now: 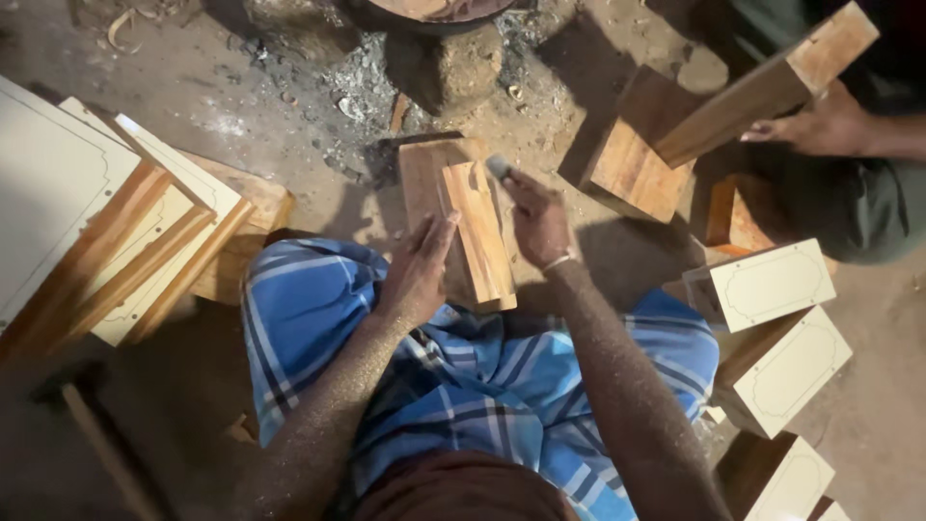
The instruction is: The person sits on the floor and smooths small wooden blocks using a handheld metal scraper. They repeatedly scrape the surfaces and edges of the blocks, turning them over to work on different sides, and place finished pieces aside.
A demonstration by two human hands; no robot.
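Note:
A narrow wooden block (pixel 479 232) stands tilted on a wider wooden slab (pixel 424 174) in front of my lap. My left hand (pixel 417 270) presses flat against the block's left side, fingers straight. My right hand (pixel 538 220) is closed around a small grey tool (pixel 498 167) whose tip sits at the block's top right end. Blue checked cloth (pixel 482 376) covers my legs below the block.
Stacked wooden blocks with white paper templates (pixel 116 241) lie at left, and several more (pixel 776 285) at right. Another person's hand (pixel 820 125) holds a long wooden block (pixel 767 92) at upper right. Ash and a stone (pixel 453 68) lie on the dirt floor ahead.

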